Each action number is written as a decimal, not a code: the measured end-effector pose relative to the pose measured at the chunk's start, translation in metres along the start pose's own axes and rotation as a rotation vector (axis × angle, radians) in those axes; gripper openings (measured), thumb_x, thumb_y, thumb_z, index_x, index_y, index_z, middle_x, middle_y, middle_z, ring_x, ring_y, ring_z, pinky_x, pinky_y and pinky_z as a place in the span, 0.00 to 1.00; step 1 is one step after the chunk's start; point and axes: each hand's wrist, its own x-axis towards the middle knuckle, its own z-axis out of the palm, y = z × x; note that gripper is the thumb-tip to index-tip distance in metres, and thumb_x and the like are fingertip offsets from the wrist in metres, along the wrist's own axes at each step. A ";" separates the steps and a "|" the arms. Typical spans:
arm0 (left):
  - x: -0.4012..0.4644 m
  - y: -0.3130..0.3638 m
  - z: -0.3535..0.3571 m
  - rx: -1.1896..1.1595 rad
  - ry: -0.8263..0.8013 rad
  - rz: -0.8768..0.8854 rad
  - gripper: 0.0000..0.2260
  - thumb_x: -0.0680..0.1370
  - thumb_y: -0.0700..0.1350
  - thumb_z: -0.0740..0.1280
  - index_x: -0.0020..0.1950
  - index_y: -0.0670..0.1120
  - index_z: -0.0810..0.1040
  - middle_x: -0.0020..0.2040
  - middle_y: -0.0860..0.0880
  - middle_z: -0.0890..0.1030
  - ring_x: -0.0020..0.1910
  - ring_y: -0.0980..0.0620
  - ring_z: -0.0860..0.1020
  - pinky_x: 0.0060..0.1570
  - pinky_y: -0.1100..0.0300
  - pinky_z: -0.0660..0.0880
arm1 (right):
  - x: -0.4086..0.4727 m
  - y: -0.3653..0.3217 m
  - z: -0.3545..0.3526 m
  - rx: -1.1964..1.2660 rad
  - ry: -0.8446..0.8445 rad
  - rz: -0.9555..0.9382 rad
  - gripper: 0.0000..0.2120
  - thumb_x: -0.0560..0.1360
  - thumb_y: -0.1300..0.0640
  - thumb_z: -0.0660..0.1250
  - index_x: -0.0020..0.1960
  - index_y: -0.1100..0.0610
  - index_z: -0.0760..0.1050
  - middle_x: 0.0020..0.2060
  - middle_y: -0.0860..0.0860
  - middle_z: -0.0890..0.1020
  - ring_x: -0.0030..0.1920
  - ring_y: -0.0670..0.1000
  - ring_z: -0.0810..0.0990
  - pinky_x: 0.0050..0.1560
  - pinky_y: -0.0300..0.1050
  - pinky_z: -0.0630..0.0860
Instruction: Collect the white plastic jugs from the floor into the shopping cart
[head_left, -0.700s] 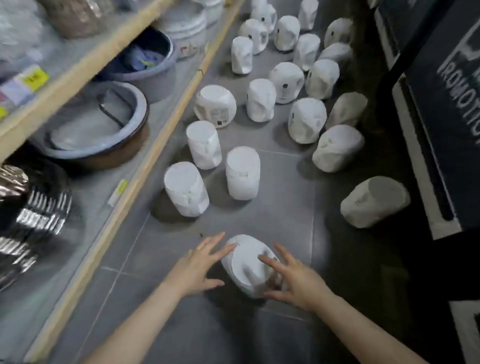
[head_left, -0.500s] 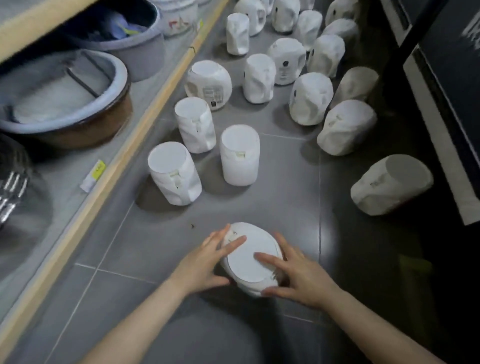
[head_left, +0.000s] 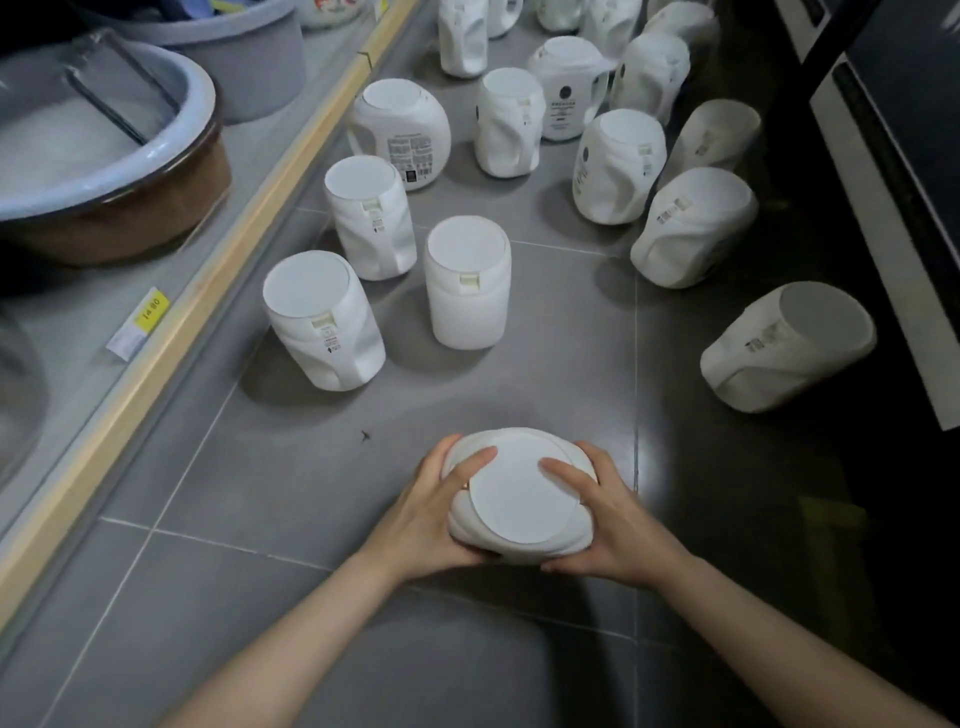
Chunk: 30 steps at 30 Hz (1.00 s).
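**Both hands clasp the nearest white jug on the tiled floor**

The person's left hand (head_left: 434, 512) and right hand (head_left: 610, 519) grip the nearest jug (head_left: 522, 493) from opposite sides. Fingers of each hand curl over its rim onto the flat round face that looks up at the camera, and the thumbs wrap its near side. The jug sits low in the middle of the grey floor (head_left: 291, 493), close to a grout line that crosses the tiles; whether it rests on the floor or is just clear of it cannot be told.

Further along the floor stand many more white jugs, flat faces up. Three form a loose cluster toward the shelf side: the left jug (head_left: 324, 322) nearest the shelf edge, the middle jug (head_left: 467, 283) just beside it, and the rear jug (head_left: 371, 218) behind them. A labelled jug (head_left: 400, 132) with printed text stands behind those. Toward the floor's right side, a tilted jug (head_left: 789, 345) leans near a dark display panel (head_left: 904, 156), with another leaning jug (head_left: 693, 226) beyond it. More jugs crowd the far end of the floor.

Along the floor's left edge runs a low shelf (head_left: 171, 312) with a pale wooden lip and a yellow price tag (head_left: 150, 309). On it sit a blue-rimmed basin (head_left: 104, 171) and a grey tub (head_left: 249, 57).
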 end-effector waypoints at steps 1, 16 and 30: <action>0.004 0.000 -0.001 -0.019 0.004 0.004 0.47 0.59 0.61 0.76 0.68 0.76 0.49 0.71 0.60 0.49 0.73 0.54 0.59 0.70 0.55 0.64 | 0.002 -0.001 0.000 0.014 0.018 -0.014 0.43 0.64 0.36 0.73 0.69 0.31 0.49 0.67 0.41 0.51 0.68 0.41 0.55 0.70 0.36 0.59; -0.018 0.214 -0.280 -0.376 0.358 -0.222 0.39 0.58 0.61 0.75 0.66 0.66 0.63 0.67 0.63 0.69 0.67 0.63 0.67 0.66 0.67 0.63 | 0.060 -0.239 -0.248 0.329 0.054 -0.048 0.32 0.62 0.35 0.71 0.64 0.35 0.65 0.63 0.41 0.70 0.65 0.44 0.69 0.66 0.46 0.68; -0.190 0.526 -0.504 -0.587 0.797 -0.493 0.33 0.55 0.61 0.74 0.59 0.66 0.69 0.57 0.63 0.76 0.52 0.71 0.75 0.54 0.68 0.73 | 0.003 -0.561 -0.478 0.393 -0.254 -0.235 0.30 0.58 0.36 0.72 0.58 0.38 0.70 0.57 0.39 0.76 0.58 0.42 0.74 0.59 0.42 0.70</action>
